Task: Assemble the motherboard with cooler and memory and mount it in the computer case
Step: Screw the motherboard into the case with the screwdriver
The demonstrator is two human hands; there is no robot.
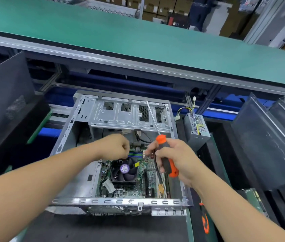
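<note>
While the screwdriver (166, 155) fills the right hand (180, 162), left fingers (124, 151) curled over the motherboard (138, 179), grasp unclear.

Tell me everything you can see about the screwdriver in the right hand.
The screwdriver has a thick orange and dark grey handle, rubbery-looking, and a long thin silvery metal shaft. The right hand curls around the handle, which shows an orange end above and below the grip. It is held tilted with the shaft pointing up and away over the open case, its tip touching nothing, so it is not on a screw.
</note>
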